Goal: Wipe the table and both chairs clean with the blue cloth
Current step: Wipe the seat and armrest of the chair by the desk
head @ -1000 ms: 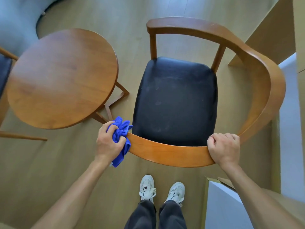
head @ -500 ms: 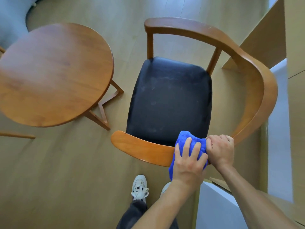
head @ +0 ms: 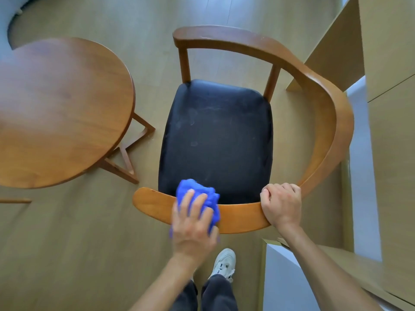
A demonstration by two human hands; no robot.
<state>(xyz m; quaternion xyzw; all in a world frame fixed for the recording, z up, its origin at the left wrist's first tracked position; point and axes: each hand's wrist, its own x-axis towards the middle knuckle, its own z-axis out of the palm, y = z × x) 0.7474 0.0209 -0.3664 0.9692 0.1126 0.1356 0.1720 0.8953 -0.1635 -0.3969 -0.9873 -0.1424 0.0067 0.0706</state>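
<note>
While the right hand (head: 281, 205) grips the chair (head: 332, 122) rail, likely steadying it, the left hand (head: 193, 223) presses the blue cloth (head: 202, 195) flat-fingered onto that rail beside the table (head: 60, 113).

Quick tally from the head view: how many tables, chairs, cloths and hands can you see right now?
Tables: 1, the round wooden table.
Chairs: 1 plainly in view, the wooden chair; the second cannot be made out.
Cloths: 1, the blue cloth.
Hands: 2, left hand and right hand.
Total: 5.
</note>
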